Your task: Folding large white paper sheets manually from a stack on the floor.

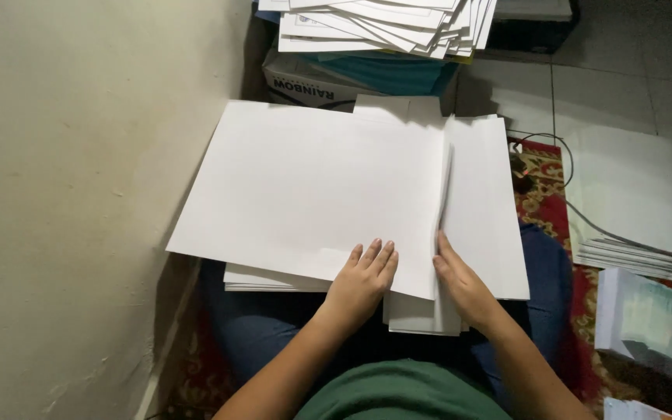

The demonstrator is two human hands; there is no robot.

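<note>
A large white sheet (305,187) lies across my lap, on top of more white sheets. My left hand (363,281) rests flat on its near edge, fingers together and pointing away from me. My right hand (462,286) lies beside the sheet's right edge, fingers slipped along the fold between it and a second white sheet (485,206) that stands slightly raised at the crease. A small pile of white paper (421,319) sticks out under both hands.
A pale wall (79,194) runs along the left. A messy stack of printed papers (383,27) sits on a cardboard box (305,85) ahead. More paper stacks (639,218) lie right, over a red patterned rug (546,194) with a cable.
</note>
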